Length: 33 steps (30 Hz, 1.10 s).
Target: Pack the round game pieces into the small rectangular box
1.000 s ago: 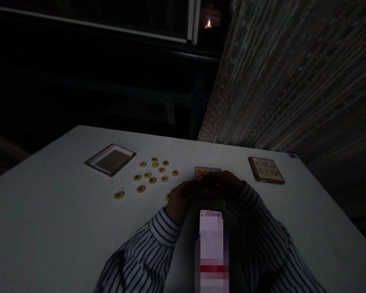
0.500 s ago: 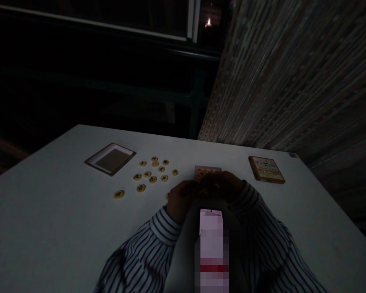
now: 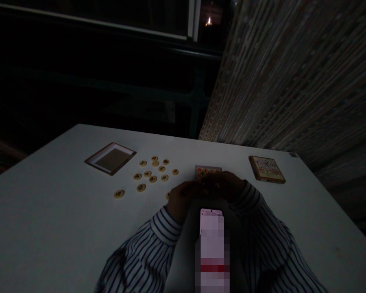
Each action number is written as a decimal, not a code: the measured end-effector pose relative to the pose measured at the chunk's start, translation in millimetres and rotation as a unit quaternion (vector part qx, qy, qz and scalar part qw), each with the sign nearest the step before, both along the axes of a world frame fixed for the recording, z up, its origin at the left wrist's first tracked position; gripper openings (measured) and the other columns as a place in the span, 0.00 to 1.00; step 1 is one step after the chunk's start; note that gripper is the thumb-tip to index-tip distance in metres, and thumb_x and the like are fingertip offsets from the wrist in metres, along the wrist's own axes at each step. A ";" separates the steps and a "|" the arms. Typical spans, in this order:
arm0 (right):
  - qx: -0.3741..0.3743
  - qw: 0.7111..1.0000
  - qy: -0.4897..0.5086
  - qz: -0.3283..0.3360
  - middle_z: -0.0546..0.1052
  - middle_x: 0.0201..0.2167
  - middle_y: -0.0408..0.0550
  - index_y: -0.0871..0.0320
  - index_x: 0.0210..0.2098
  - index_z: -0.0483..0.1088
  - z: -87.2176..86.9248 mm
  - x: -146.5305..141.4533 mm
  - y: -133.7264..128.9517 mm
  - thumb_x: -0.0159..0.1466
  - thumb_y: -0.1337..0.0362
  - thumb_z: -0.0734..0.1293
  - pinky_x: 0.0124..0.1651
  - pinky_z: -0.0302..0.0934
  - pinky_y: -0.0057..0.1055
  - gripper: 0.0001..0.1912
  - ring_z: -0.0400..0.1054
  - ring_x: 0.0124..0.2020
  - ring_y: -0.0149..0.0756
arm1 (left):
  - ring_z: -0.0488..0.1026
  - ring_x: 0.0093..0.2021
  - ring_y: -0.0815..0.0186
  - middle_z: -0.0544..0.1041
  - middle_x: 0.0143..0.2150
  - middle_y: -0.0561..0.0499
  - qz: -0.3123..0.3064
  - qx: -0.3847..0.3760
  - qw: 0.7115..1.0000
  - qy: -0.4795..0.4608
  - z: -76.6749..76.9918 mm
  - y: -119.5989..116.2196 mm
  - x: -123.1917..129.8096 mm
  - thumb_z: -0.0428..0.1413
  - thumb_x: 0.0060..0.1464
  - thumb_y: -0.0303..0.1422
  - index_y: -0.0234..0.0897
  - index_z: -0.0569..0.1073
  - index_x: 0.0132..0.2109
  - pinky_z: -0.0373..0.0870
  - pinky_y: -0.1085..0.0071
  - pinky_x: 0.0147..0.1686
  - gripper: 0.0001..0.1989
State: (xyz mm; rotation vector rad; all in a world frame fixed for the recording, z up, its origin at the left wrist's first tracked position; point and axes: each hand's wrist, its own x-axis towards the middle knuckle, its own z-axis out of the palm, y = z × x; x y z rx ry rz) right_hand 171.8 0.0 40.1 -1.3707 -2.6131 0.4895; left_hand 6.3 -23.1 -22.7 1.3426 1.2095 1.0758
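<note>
My left hand (image 3: 183, 198) and my right hand (image 3: 227, 185) meet at the near side of a small box (image 3: 208, 167) packed with round Chinese chess pieces (image 3: 203, 171) bearing red marks. Their fingers bend inward over the box's near part, and darkness hides what they touch or hold. To the left, several loose Chinese chess pieces (image 3: 153, 179) with dark characters lie scattered on the white table (image 3: 64, 211). One more piece (image 3: 167, 196) is partly covered by my left hand. A lit phone (image 3: 212, 228) lies between my forearms, its screen blurred out.
An open, shallow tray-like box part (image 3: 110, 158) lies at the back left. A closed box with a printed cover (image 3: 267, 169) sits at the right. Behind the table hangs a string curtain (image 3: 262, 81), beside a dark window frame (image 3: 191, 20).
Both hands stay at the box, with only very slight finger movement. The loose pieces and the boxes keep their places.
</note>
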 end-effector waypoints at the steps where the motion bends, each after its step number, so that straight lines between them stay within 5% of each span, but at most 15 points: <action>1: -0.001 1.000 0.001 -0.002 0.75 0.38 0.45 0.53 0.39 0.70 -0.4 0.2 0.2 0.57 0.61 0.60 0.39 0.61 0.29 0.12 0.69 0.38 0.35 | 0.73 0.35 0.64 0.77 0.35 0.47 -0.004 -0.002 1.000 -0.004 1.2 -0.3 0.1 0.54 0.45 0.37 0.33 0.73 0.38 0.71 0.70 0.36 0.14; 33: 0.033 0.999 -0.029 0.013 0.74 0.36 0.47 0.55 0.38 0.70 -6.7 -5.4 0.7 0.55 0.59 0.62 0.36 0.58 0.28 0.12 0.67 0.37 0.35 | 0.73 0.35 0.66 0.77 0.34 0.48 -0.013 -0.023 1.000 0.011 3.6 0.3 -0.1 0.52 0.47 0.36 0.34 0.73 0.36 0.71 0.72 0.35 0.12</action>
